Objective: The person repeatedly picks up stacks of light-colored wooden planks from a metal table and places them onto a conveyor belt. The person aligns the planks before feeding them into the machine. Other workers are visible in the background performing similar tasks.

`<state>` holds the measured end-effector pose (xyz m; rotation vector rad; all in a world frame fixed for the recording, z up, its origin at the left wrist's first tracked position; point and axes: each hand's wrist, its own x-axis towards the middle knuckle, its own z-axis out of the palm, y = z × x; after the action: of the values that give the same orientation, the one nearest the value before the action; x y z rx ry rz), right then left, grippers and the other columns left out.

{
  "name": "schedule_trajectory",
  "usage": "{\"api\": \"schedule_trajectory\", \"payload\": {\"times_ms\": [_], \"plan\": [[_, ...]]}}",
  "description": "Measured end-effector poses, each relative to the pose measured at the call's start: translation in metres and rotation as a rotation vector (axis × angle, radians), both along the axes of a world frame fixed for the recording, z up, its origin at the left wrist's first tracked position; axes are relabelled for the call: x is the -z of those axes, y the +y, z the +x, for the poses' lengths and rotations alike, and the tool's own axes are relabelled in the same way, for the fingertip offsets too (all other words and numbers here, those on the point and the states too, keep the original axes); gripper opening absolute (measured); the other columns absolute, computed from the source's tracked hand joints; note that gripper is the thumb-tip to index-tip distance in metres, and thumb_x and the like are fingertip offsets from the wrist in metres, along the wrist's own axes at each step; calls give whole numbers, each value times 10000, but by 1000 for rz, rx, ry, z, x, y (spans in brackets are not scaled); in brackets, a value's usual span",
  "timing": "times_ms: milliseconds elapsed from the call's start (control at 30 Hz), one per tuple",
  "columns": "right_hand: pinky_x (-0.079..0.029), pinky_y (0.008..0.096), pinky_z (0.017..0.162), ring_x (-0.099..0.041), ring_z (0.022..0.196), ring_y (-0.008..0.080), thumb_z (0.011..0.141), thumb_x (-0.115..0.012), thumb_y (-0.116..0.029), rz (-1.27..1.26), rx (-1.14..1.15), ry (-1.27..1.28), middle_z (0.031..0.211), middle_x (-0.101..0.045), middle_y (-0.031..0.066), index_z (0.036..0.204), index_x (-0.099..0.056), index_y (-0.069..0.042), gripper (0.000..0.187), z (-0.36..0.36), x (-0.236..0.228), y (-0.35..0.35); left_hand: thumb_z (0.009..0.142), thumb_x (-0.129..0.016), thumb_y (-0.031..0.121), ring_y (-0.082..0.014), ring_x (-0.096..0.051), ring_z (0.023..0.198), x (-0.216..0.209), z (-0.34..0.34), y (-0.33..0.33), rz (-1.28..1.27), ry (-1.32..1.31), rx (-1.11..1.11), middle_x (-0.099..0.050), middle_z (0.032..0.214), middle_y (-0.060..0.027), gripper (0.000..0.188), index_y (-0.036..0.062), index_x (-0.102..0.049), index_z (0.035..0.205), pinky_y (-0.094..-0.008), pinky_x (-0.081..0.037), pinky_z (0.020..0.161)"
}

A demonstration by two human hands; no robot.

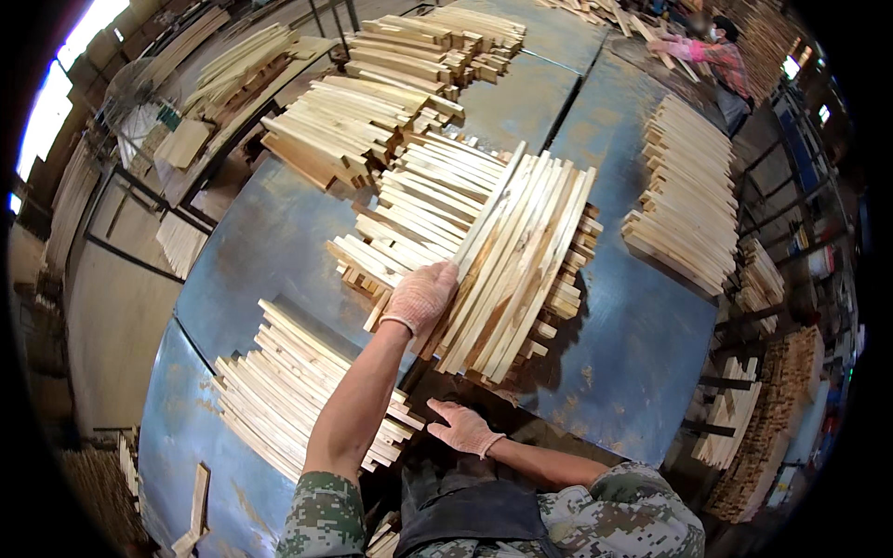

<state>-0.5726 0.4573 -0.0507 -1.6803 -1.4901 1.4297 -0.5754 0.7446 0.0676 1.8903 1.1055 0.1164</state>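
My left hand (423, 296), in a pale pink knit glove, is closed on the near end of a long wooden strip (491, 209). That strip lies along the left side of a top layer of strips (521, 270), on a stack whose lower strips (437, 195) run crosswise. My right hand (465, 430), gloved alike, is close to my body at the table's near edge. Its fingers point left with thumb and fingers apart, and nothing shows in it. Just left of it is a low pile of strips (298, 386).
The blue metal table (605, 363) has gaps between its tops. More strip piles lie at the far left (344, 126) and right (686, 191). A loose piece (197, 502) is at the near left. A co-worker (726, 65) handles wood at the far right.
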Motion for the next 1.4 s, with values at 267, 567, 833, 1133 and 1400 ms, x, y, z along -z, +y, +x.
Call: {"api": "schedule_trajectory", "payload": {"times_ms": [267, 567, 833, 1133, 1400], "plan": [[-400, 422, 1219, -538, 1430, 364, 989, -678, -434, 65, 24, -6, 1510, -592, 230, 1516, -548, -7, 690, -34, 40, 48, 1057, -642, 322, -360, -597, 1355, 42, -170, -69, 231, -364, -579, -626, 1456, -218, 522, 28, -595, 1485, -413, -440, 1165], [-417, 443, 1204, -540, 1414, 415, 963, -746, -302, 409, -21, -142, 1523, -567, 266, 1530, -537, -3, 674, -95, 76, 199, 1109, -488, 480, -414, -239, 1601, 152, -527, -253, 191, 497, -1395, -319, 1697, -280, 751, -27, -334, 1641, -478, -174, 1312], [-398, 367, 1201, -487, 1477, 276, 998, -718, -232, -84, 109, 356, 1606, -520, 145, 1628, -436, -43, 716, -161, 87, 239, 1111, -492, 460, -334, -379, 1511, 267, -586, -294, -63, 351, -1353, -368, 1652, -204, 692, 75, -309, 1656, -463, -298, 1247], [-524, 394, 1072, -660, 1231, 236, 917, -826, -196, -513, 72, 368, 1335, -683, 86, 1542, -496, -24, 727, -163, 77, 240, 891, -834, 212, -245, -657, 1141, 163, -572, -246, -463, -838, -1590, -651, 1319, -150, 770, -8, -441, 1516, -404, -567, 965], [-621, 358, 882, -749, 958, 227, 907, -817, -209, -564, -20, 434, 1095, -752, 103, 1246, -688, -2, 417, -97, 125, 225, 805, -925, 256, -287, -640, 1194, 175, -546, -301, -587, -957, -1572, -642, 1326, -191, 864, -55, -468, 1469, -429, -515, 1060]]}}
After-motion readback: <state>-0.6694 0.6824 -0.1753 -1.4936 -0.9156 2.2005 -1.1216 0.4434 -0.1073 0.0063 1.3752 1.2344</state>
